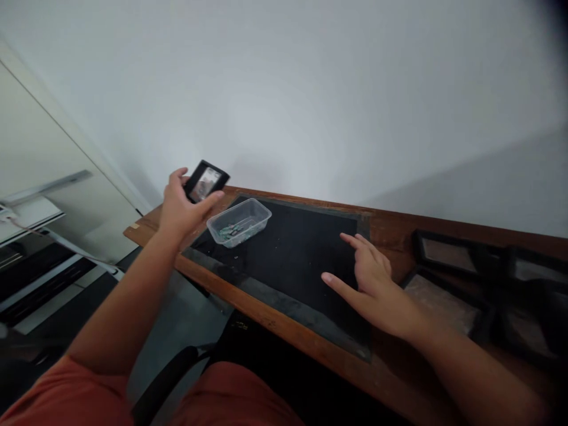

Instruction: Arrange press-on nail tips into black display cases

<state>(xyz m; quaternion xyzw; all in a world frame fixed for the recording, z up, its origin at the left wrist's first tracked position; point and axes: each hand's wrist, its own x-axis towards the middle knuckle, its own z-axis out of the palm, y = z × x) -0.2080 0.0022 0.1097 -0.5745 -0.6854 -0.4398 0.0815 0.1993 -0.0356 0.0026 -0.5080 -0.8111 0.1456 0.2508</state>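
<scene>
My left hand (pixel 180 204) is closed on a small black picture frame (pixel 206 182), raised above the far left end of the table. Light catches a pale picture or glass in its middle. Just right of that hand, a clear plastic tub (pixel 239 222) stands on the black mat (pixel 293 254). Small greenish pieces (pixel 233 229) lie in the bottom of the tub; what they are I cannot make out. Over the mat's right side hovers my right hand (pixel 366 272), fingers apart, holding nothing.
Several larger black frames (pixel 448 254) lie on the wooden table (pixel 390 231) at the right, partly in shadow. Behind the table rises a white wall (pixel 310 106). To the left are a white shelf (pixel 31 219) with a cable and a pale door (pixel 44 142). A chair armrest (pixel 166 378) is below.
</scene>
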